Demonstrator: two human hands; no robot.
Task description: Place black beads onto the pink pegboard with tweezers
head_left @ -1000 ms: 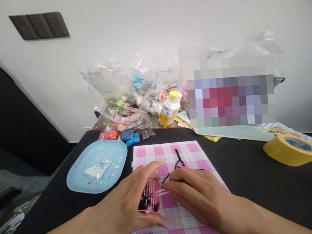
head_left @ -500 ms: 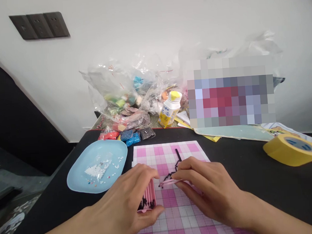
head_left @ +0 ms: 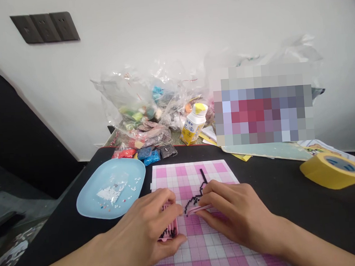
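Observation:
My left hand (head_left: 148, 230) is closed round a small pink ridged tray (head_left: 174, 223) with black beads in its grooves. My thumb lies along the near end and my fingers curl over the far end. In my right hand (head_left: 236, 210) are pink tweezers (head_left: 196, 209), pinched between thumb and fingers, their tips pointing left just above the board. Whether a bead is between the tips I cannot tell. A crooked line of black beads (head_left: 202, 174) runs over the pink-and-white checked pegboard (head_left: 200, 243) beneath both hands. My right fingers hide part of that line.
A light blue plate (head_left: 87, 198) with white beads and a small bag stands left. Small bead packets (head_left: 151, 157), a yellow-and-white bottle (head_left: 193, 126) and clear plastic bags (head_left: 116, 92) sit at the back. A yellow tape roll (head_left: 320, 171) lies right on the black table (head_left: 268, 175).
The tweezers' tips have shifted slightly right, uncovering more of the bead line's left end. My left index finger has dropped lower over the tray, which stays in place.

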